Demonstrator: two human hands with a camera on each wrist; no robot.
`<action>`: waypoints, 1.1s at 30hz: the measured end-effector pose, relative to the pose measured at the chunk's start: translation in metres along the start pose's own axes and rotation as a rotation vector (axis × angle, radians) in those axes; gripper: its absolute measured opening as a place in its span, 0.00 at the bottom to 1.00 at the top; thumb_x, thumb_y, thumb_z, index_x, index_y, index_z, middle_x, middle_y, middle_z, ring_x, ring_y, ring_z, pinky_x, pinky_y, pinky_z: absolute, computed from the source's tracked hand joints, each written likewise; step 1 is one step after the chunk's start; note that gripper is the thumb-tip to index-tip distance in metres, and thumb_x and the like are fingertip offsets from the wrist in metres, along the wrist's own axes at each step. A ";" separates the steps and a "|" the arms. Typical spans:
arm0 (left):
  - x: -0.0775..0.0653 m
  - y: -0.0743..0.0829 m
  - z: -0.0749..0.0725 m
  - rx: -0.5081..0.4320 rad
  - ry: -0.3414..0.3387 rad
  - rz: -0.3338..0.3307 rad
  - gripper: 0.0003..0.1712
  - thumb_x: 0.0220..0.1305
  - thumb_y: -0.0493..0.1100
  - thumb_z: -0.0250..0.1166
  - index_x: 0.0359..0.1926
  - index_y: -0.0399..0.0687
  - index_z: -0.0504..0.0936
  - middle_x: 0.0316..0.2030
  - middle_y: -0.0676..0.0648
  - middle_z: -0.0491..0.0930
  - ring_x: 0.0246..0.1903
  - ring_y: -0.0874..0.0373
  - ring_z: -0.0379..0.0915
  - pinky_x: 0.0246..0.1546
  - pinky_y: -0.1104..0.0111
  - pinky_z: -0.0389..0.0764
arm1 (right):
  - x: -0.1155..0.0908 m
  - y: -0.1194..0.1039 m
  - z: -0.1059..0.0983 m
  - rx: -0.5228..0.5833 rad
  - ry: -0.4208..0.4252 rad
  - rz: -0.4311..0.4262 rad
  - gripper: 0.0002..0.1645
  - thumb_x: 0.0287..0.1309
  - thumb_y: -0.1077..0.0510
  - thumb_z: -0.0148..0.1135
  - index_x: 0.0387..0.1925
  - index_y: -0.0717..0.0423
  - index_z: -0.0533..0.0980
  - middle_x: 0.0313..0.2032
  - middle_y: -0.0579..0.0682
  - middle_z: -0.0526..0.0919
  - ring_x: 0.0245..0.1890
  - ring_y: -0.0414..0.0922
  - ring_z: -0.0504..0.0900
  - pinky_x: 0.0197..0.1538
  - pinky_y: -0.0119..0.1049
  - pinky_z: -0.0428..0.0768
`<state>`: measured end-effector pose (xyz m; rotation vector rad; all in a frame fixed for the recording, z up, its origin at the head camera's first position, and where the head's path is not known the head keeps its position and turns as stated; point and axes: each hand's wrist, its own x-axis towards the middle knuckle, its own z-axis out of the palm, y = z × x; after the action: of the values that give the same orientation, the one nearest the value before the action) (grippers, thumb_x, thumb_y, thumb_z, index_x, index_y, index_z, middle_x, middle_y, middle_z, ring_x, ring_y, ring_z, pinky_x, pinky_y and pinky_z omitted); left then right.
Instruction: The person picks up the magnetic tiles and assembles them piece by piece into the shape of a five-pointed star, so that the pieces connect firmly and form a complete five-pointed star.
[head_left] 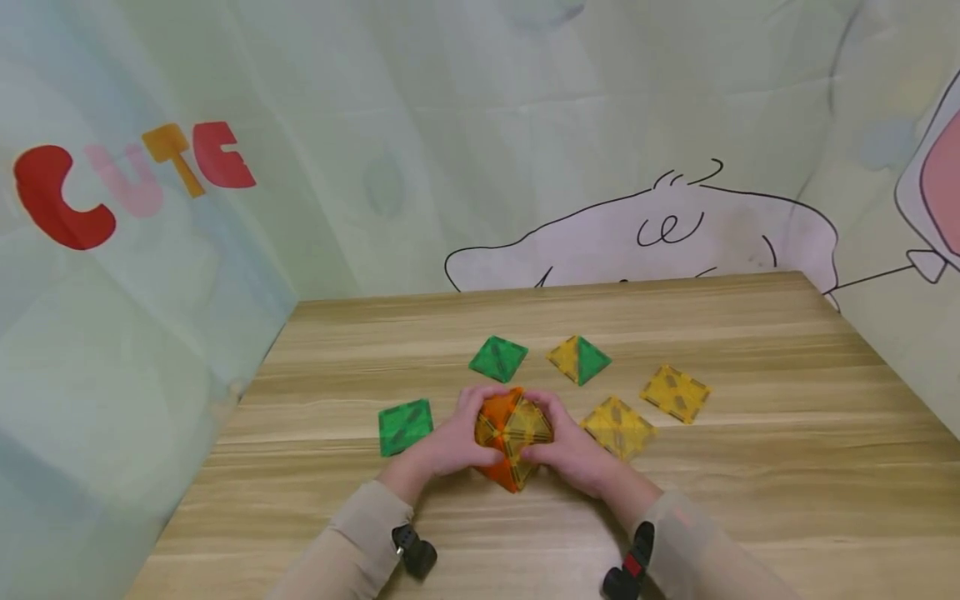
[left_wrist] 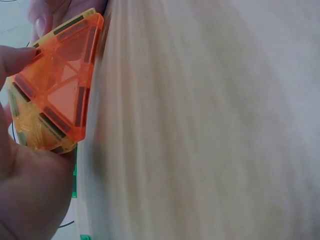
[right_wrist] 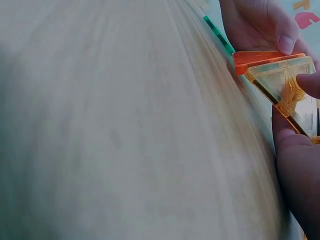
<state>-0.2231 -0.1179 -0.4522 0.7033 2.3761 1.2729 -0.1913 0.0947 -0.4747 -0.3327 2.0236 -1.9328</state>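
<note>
Between the curled fingers (head_left: 480, 395) of the left hand (head_left: 453, 442) and right hand (head_left: 573, 450), a tile solid (head_left: 513, 437) is gripped (head view); by uneven squeezing, its orange panel (left_wrist: 65, 97) (left wrist) or yellow panel (right_wrist: 272, 80) (right wrist) could be popped loose.

Dressed in pale beige, long-sleeved and strapped in black.
Wears creased sleeves (head_left: 341, 546), dark straps (head_left: 642, 538), a rounded black camera (head_left: 420, 560) on the left and, on the right, another camera (head_left: 620, 585) beside a red patch (head_left: 633, 567).
</note>
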 end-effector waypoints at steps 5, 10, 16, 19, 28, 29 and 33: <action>0.000 0.001 0.000 0.002 0.003 -0.013 0.45 0.46 0.41 0.70 0.64 0.62 0.57 0.62 0.46 0.49 0.55 0.47 0.59 0.50 0.54 0.70 | 0.001 0.000 0.000 -0.038 0.004 0.003 0.45 0.49 0.63 0.66 0.65 0.48 0.53 0.64 0.54 0.59 0.56 0.50 0.68 0.60 0.45 0.62; 0.001 0.000 -0.001 0.008 0.006 -0.021 0.43 0.47 0.42 0.70 0.63 0.59 0.59 0.62 0.46 0.49 0.54 0.47 0.59 0.51 0.54 0.69 | 0.000 -0.005 0.000 -0.090 0.016 0.010 0.44 0.50 0.61 0.66 0.66 0.49 0.54 0.63 0.54 0.61 0.56 0.50 0.68 0.60 0.47 0.61; 0.002 0.000 -0.001 0.003 0.003 -0.028 0.41 0.48 0.43 0.70 0.62 0.57 0.61 0.61 0.45 0.51 0.53 0.48 0.60 0.50 0.55 0.69 | 0.001 -0.007 -0.003 -0.153 0.009 0.015 0.44 0.51 0.59 0.66 0.66 0.49 0.54 0.63 0.55 0.62 0.56 0.50 0.68 0.61 0.49 0.60; 0.003 0.000 0.000 0.002 0.006 -0.030 0.40 0.48 0.44 0.70 0.62 0.57 0.61 0.61 0.45 0.51 0.54 0.48 0.60 0.50 0.55 0.69 | 0.001 -0.007 -0.004 -0.186 0.011 0.031 0.45 0.51 0.57 0.67 0.66 0.47 0.55 0.63 0.54 0.62 0.57 0.50 0.68 0.61 0.51 0.60; -0.003 0.003 0.001 -0.014 0.010 -0.035 0.39 0.50 0.45 0.70 0.62 0.56 0.61 0.60 0.45 0.52 0.53 0.49 0.61 0.52 0.56 0.68 | 0.002 -0.013 -0.009 -0.370 -0.020 0.000 0.41 0.53 0.52 0.67 0.65 0.47 0.59 0.60 0.53 0.68 0.55 0.49 0.70 0.58 0.51 0.66; -0.003 0.002 0.001 -0.015 0.010 -0.036 0.39 0.50 0.45 0.70 0.62 0.56 0.61 0.60 0.45 0.52 0.53 0.49 0.62 0.52 0.56 0.68 | 0.002 -0.013 -0.009 -0.387 -0.027 -0.010 0.40 0.53 0.52 0.67 0.65 0.48 0.59 0.59 0.53 0.68 0.54 0.49 0.70 0.57 0.51 0.67; -0.001 -0.001 0.003 0.005 0.006 -0.025 0.38 0.51 0.46 0.70 0.62 0.55 0.62 0.58 0.45 0.56 0.51 0.51 0.62 0.50 0.58 0.69 | 0.003 -0.014 -0.011 -0.465 -0.035 -0.022 0.39 0.53 0.51 0.67 0.64 0.53 0.62 0.58 0.52 0.69 0.54 0.49 0.70 0.57 0.50 0.67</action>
<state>-0.2207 -0.1173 -0.4544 0.6696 2.3855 1.2610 -0.1990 0.1026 -0.4610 -0.4923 2.4378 -1.4345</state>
